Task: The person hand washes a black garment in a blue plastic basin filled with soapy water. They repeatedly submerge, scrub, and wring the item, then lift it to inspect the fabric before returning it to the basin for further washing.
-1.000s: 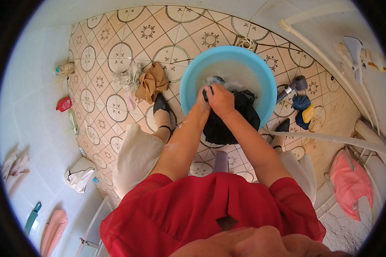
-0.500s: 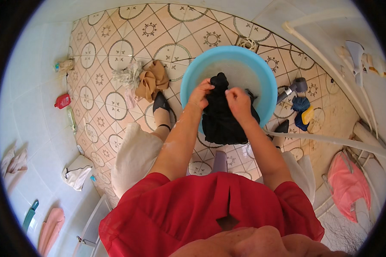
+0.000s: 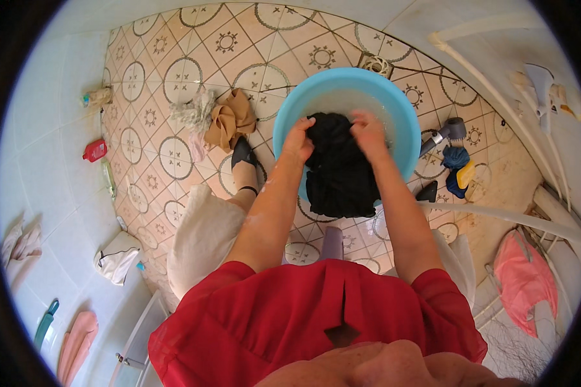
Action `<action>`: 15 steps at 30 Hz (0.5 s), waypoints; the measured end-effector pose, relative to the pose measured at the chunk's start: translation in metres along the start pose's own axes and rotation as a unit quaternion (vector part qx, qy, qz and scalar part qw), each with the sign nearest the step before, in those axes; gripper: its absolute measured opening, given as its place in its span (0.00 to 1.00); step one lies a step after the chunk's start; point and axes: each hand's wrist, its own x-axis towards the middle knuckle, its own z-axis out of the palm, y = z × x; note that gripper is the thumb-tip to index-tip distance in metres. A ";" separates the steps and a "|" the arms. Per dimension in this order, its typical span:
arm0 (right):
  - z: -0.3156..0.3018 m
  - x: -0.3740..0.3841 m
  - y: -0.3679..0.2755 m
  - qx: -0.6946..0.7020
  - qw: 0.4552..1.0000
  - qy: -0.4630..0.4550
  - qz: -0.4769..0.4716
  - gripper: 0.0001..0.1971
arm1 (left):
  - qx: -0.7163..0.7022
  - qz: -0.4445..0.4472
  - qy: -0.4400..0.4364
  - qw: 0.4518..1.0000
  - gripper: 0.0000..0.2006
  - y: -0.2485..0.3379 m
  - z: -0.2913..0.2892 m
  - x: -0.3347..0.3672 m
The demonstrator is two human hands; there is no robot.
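Observation:
A wet black garment (image 3: 339,171) lies bunched across the near side of a round light-blue basin (image 3: 342,75), its lower part hanging over the near rim. Cloudy, sudsy water (image 3: 336,100) shows in the basin beyond it. My left hand (image 3: 299,139) is closed on the garment's left edge, thumb on top. At the opposite edge my right hand (image 3: 369,135), slightly blurred, has its fingers curled onto the cloth. Light streaks like suds mark my left forearm.
Left of the basin lie brown cloth (image 3: 231,119) and pale lacy cloth (image 3: 195,111). To its right are a grey-headed brush (image 3: 453,130), dark blue cloth (image 3: 456,157) and a yellow piece (image 3: 465,174). A pale pipe (image 3: 510,217) crosses at right. A red container (image 3: 95,150) stands by the left wall.
The bunched top of the black garment has been lowered and spread wider between my hands. My right hand has moved slightly right and away from me; my left has shifted little.

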 end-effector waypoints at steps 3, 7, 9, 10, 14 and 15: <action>-0.017 0.033 0.016 0.078 0.985 0.132 0.078 0.18 | -0.022 -0.024 0.049 0.998 0.12 0.001 -0.006 0.003; 0.014 0.029 0.035 -0.218 0.962 0.154 -0.050 0.20 | 0.128 -0.083 0.026 0.988 0.21 -0.008 -0.015 0.010; 0.016 0.015 0.017 -0.313 0.949 0.033 -0.037 0.22 | 0.289 -0.072 0.053 0.953 0.21 -0.006 -0.006 0.000; 0.014 0.010 0.006 -0.333 0.942 -0.048 -0.009 0.22 | 0.369 -0.064 0.064 0.925 0.21 -0.003 -0.002 -0.004; 0.008 0.020 0.022 -0.102 0.991 0.072 0.038 0.14 | 0.166 -0.022 0.011 0.986 0.20 -0.003 -0.002 -0.006; 0.016 0.009 0.025 -0.127 0.988 0.055 -0.068 0.14 | 0.110 -0.028 0.036 0.993 0.20 -0.004 0.000 -0.007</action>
